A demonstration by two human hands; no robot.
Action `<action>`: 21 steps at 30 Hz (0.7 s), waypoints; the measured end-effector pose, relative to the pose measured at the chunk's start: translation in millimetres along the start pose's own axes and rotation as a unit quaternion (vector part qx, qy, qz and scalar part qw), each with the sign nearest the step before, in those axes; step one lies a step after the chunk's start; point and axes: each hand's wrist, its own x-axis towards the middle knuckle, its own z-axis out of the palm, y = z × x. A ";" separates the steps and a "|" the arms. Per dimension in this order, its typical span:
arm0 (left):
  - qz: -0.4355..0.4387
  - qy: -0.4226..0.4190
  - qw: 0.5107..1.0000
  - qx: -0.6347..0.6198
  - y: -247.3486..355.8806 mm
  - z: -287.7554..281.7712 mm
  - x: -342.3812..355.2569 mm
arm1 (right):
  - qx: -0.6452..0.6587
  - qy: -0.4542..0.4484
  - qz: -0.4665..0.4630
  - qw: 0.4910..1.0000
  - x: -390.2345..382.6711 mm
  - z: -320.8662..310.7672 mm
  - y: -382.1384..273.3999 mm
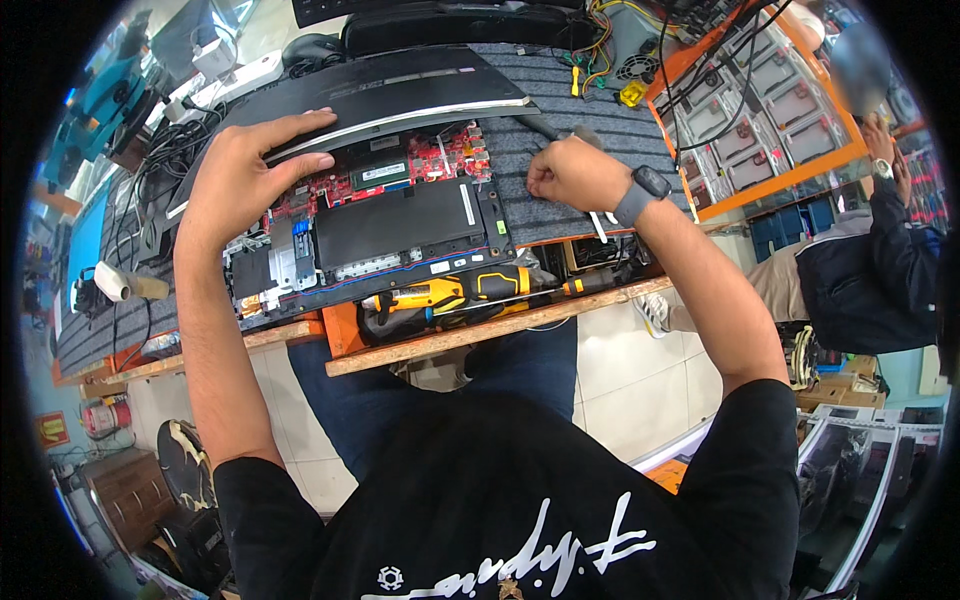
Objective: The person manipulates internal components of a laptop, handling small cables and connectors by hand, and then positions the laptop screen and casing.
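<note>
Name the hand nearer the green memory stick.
Left. The left hand is just left of the memory stick; the right hand is farther off, right of it.

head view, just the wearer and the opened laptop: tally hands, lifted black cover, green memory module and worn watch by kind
Left hand and right hand: 2
Lifted black cover: 1
Green memory module: 1
Worn watch: 1
Total: 5

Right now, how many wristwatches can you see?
2: a black square smartwatch with a grey band on your right wrist, and a pale-faced wristwatch on the other person, far right. Others may be hidden.
</note>
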 end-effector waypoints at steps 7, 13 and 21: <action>0.017 0.008 1.000 -0.011 -4.7 1.6 -2.0 | -0.118 0.079 -0.019 0.990 -26.8 18.9 -27.9; 0.021 0.010 1.000 -0.017 -3.9 2.5 -0.9 | -0.113 0.117 -0.012 0.987 -27.6 29.9 -20.7; 0.021 0.009 1.000 -0.007 -5.6 0.1 -1.1 | -0.132 0.104 -0.037 0.985 -29.8 27.0 -24.0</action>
